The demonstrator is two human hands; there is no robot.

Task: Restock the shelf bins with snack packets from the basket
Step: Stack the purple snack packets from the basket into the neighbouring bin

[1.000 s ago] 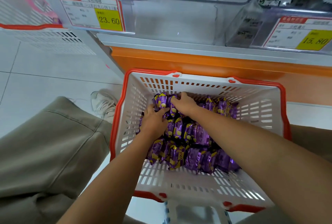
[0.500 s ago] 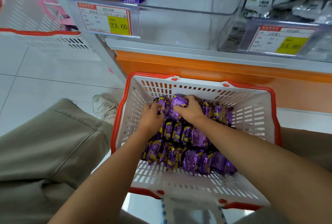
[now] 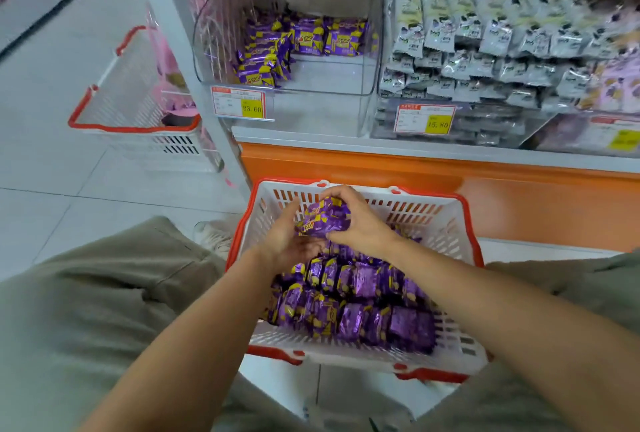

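A white basket with a red rim (image 3: 465,251) stands on the floor between my knees, holding several purple and yellow snack packets (image 3: 356,307). Above its far end I hold a small bunch of the same packets (image 3: 323,218) between both hands. My left hand (image 3: 289,239) cups the bunch from the left and below. My right hand (image 3: 360,220) grips it from above and the right. A clear shelf bin (image 3: 332,82) higher up holds more of these packets (image 3: 294,42) along its left side and back.
To the right, another clear bin is full of grey-white packets (image 3: 485,51). Price tags (image 3: 240,104) hang on the bin fronts above an orange shelf base (image 3: 450,189). A second white basket (image 3: 138,109) stands on the tiled floor at the left.
Both hands gathered packets in the basket and lifted a bunch up above its far end. My view tilted upward, so the shelf bins now show.
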